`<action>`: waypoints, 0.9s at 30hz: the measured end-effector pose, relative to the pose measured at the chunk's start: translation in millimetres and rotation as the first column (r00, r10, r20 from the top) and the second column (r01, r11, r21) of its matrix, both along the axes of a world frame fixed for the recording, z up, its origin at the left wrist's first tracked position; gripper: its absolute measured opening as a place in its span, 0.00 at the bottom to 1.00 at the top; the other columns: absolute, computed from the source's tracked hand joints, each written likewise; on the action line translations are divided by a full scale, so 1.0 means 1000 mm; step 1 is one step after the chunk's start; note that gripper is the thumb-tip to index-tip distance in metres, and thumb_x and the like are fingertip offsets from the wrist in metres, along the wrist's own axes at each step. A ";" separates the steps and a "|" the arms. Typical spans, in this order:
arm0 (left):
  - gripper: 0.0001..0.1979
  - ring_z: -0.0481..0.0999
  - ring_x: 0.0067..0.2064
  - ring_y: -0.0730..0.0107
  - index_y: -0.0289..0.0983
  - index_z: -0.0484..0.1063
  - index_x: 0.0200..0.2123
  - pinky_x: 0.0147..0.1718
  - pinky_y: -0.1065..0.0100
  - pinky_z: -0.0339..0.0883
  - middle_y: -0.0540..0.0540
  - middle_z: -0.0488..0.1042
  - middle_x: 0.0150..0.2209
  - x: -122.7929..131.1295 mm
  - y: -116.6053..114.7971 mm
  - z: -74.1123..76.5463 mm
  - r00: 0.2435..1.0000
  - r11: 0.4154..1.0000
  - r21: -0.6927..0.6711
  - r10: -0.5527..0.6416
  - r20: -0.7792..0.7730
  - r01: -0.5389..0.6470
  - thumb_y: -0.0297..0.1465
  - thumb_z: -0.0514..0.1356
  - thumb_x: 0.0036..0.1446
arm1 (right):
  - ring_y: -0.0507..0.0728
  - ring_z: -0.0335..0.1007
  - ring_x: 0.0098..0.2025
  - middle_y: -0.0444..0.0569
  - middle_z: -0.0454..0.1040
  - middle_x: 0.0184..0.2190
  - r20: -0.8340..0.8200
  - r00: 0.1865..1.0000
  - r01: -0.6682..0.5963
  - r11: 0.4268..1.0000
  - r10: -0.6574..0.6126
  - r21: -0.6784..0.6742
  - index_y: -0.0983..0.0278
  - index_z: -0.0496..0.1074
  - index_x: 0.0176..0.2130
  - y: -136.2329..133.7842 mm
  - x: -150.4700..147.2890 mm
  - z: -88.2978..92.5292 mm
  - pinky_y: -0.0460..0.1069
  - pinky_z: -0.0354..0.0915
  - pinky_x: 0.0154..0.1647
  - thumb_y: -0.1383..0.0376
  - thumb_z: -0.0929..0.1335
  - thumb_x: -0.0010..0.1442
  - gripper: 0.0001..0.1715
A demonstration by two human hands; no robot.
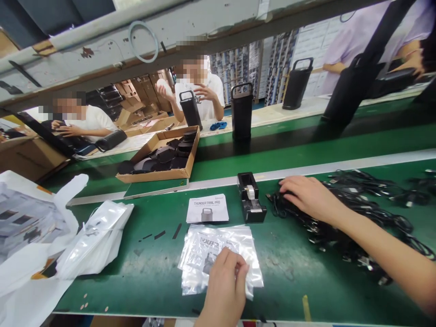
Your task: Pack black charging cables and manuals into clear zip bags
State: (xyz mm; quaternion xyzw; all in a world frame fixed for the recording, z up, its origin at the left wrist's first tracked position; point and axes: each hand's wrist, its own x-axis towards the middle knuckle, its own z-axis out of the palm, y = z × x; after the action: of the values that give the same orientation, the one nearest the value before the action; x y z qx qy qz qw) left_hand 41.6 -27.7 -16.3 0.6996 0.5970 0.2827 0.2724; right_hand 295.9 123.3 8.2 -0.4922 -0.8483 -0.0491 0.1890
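My left hand (226, 284) is closed over a clear plastic bag (194, 250), its thumb and fingers pinched together at the bag. Inside that bag lies a booklet printed "Thunder Trail", partly covered by my fingers; more clear bags are stacked beneath. My right hand (306, 195) reaches to the left end of a heap of black cables (327, 231), its fingers bent around a coiled cable; the fingertips are partly hidden. Behind the bags sits a stack of printed booklets (207, 209). Just left of my right hand is a black tape dispenser (252, 200).
A bundle of white plastic bags (98, 240) lies at the left. Beyond the metal strip, a cardboard tray (160, 172) holds black parts, and black speakers (242, 111) stand on the green belt. Several people work across it. A beam (102, 59) crosses overhead.
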 end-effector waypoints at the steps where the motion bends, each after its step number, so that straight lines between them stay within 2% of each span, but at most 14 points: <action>1: 0.08 0.68 0.31 0.69 0.38 0.65 0.28 0.30 0.69 0.60 0.48 0.68 0.29 0.000 0.000 0.002 1.000 1.000 -0.012 0.001 -0.003 -0.001 0.24 0.50 0.58 | 0.61 0.68 0.45 0.53 0.74 0.43 -0.050 0.998 0.046 0.999 -0.044 0.024 0.62 0.68 0.38 -0.007 0.002 -0.003 0.53 0.62 0.41 0.66 0.60 0.59 0.10; 3: 0.08 0.68 0.31 0.69 0.38 0.65 0.28 0.30 0.69 0.60 0.48 0.68 0.30 -0.001 0.000 0.005 1.000 1.000 -0.028 -0.009 -0.021 0.008 0.24 0.50 0.58 | 0.62 0.67 0.48 0.58 0.71 0.47 -0.147 0.979 0.147 0.988 -0.139 0.042 0.65 0.64 0.45 -0.023 0.003 -0.010 0.54 0.63 0.42 0.66 0.56 0.62 0.15; 4: 0.08 0.68 0.31 0.69 0.38 0.65 0.28 0.30 0.69 0.60 0.47 0.68 0.30 -0.001 0.001 0.006 0.999 0.999 -0.032 -0.017 -0.031 0.016 0.24 0.50 0.58 | 0.63 0.68 0.46 0.59 0.72 0.46 -0.173 0.972 0.168 0.985 -0.160 0.031 0.65 0.64 0.46 -0.029 0.003 -0.014 0.55 0.63 0.42 0.65 0.55 0.63 0.15; 7: 0.08 0.68 0.32 0.68 0.38 0.65 0.28 0.30 0.69 0.60 0.47 0.69 0.30 -0.001 0.001 0.007 0.999 0.999 -0.029 -0.036 -0.039 0.035 0.24 0.51 0.57 | 0.62 0.71 0.38 0.51 0.76 0.35 -0.150 0.986 0.063 0.996 -0.071 -0.058 0.61 0.69 0.35 -0.038 0.001 -0.017 0.55 0.63 0.37 0.61 0.60 0.60 0.11; 10: 0.08 0.68 0.31 0.69 0.39 0.66 0.28 0.30 0.70 0.60 0.48 0.68 0.30 0.000 0.001 0.007 0.999 0.999 -0.029 -0.024 -0.028 0.023 0.24 0.51 0.57 | 0.61 0.70 0.34 0.48 0.75 0.30 -0.150 0.989 -0.020 0.995 0.005 -0.098 0.59 0.71 0.30 -0.040 -0.002 -0.004 0.55 0.62 0.36 0.59 0.61 0.59 0.12; 12: 0.08 0.68 0.31 0.69 0.39 0.65 0.28 0.29 0.70 0.60 0.48 0.68 0.29 0.000 0.001 0.006 1.000 0.999 -0.031 -0.009 -0.020 0.009 0.24 0.51 0.57 | 0.61 0.70 0.35 0.49 0.75 0.32 -0.274 0.957 0.064 0.991 -0.095 -0.120 0.59 0.72 0.32 -0.047 -0.006 0.010 0.54 0.62 0.36 0.57 0.61 0.59 0.13; 13: 0.08 0.68 0.31 0.69 0.39 0.65 0.28 0.29 0.71 0.59 0.48 0.68 0.29 0.001 0.000 0.007 1.000 1.000 -0.031 -0.004 -0.017 0.004 0.24 0.51 0.58 | 0.61 0.70 0.34 0.48 0.75 0.31 -0.364 0.916 0.109 0.978 -0.168 -0.176 0.58 0.72 0.32 -0.054 -0.010 0.016 0.53 0.62 0.35 0.56 0.62 0.58 0.13; 15: 0.08 0.68 0.31 0.69 0.39 0.65 0.28 0.29 0.70 0.59 0.48 0.68 0.29 0.001 0.001 0.007 1.000 0.999 -0.033 -0.002 -0.011 0.001 0.25 0.51 0.58 | 0.58 0.70 0.31 0.46 0.75 0.27 -0.519 0.805 0.068 0.914 -0.287 -0.399 0.58 0.73 0.31 -0.072 -0.023 0.021 0.50 0.63 0.32 0.55 0.64 0.56 0.12; 17: 0.07 0.68 0.30 0.68 0.38 0.65 0.28 0.28 0.70 0.59 0.48 0.68 0.29 0.001 0.001 0.007 1.000 0.999 -0.038 0.004 0.001 -0.004 0.25 0.51 0.58 | 0.55 0.70 0.27 0.44 0.73 0.23 -0.591 0.736 -0.157 0.766 -0.329 -0.623 0.60 0.73 0.29 -0.093 -0.041 0.016 0.48 0.64 0.30 0.56 0.65 0.56 0.13; 18: 0.07 0.68 0.30 0.68 0.39 0.64 0.28 0.28 0.70 0.59 0.48 0.68 0.29 0.001 0.001 0.007 1.000 0.999 -0.042 0.011 0.009 -0.011 0.25 0.51 0.57 | 0.55 0.69 0.26 0.44 0.73 0.23 -0.606 0.722 -0.248 0.694 -0.333 -0.676 0.61 0.73 0.28 -0.102 -0.050 0.009 0.47 0.64 0.28 0.56 0.65 0.55 0.13; 19: 0.07 0.68 0.30 0.68 0.39 0.64 0.28 0.29 0.70 0.59 0.48 0.68 0.29 0.000 0.001 0.007 1.000 0.999 -0.048 0.022 0.022 -0.021 0.25 0.51 0.57 | 0.54 0.69 0.26 0.44 0.72 0.23 -0.594 0.731 -0.277 0.650 -0.335 -0.708 0.62 0.74 0.27 -0.110 -0.059 0.002 0.46 0.63 0.27 0.57 0.65 0.55 0.13; 20: 0.07 0.68 0.30 0.68 0.39 0.64 0.28 0.29 0.69 0.59 0.48 0.67 0.29 0.000 0.000 0.007 0.998 0.997 -0.062 0.037 0.044 -0.035 0.26 0.50 0.58 | 0.54 0.68 0.26 0.44 0.72 0.22 -0.569 0.750 -0.266 0.635 -0.336 -0.726 0.62 0.74 0.27 -0.116 -0.065 -0.005 0.46 0.62 0.27 0.58 0.64 0.56 0.14; 23: 0.07 0.68 0.31 0.68 0.38 0.64 0.31 0.31 0.69 0.61 0.49 0.67 0.29 -0.002 0.000 0.005 0.982 0.986 -0.133 0.121 0.145 -0.101 0.29 0.49 0.60 | 0.55 0.68 0.27 0.44 0.71 0.23 -0.484 0.818 -0.186 0.653 -0.311 -0.734 0.61 0.74 0.28 -0.123 -0.071 -0.019 0.46 0.61 0.28 0.58 0.62 0.58 0.16; 27: 0.08 0.68 0.31 0.68 0.38 0.64 0.32 0.32 0.69 0.62 0.49 0.68 0.28 -0.004 -0.002 0.005 0.939 0.963 -0.203 0.225 0.260 -0.175 0.34 0.49 0.60 | 0.55 0.68 0.28 0.44 0.72 0.25 -0.403 0.888 -0.176 0.645 -0.222 -0.744 0.59 0.74 0.26 -0.120 -0.057 -0.011 0.46 0.60 0.30 0.58 0.61 0.59 0.16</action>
State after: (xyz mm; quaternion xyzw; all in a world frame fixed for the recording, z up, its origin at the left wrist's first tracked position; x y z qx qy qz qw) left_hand 37.4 -29.3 -11.2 0.5611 0.6432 0.3511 0.3850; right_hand 238.5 3.6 -3.3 -0.5334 -0.7122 0.4281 0.1580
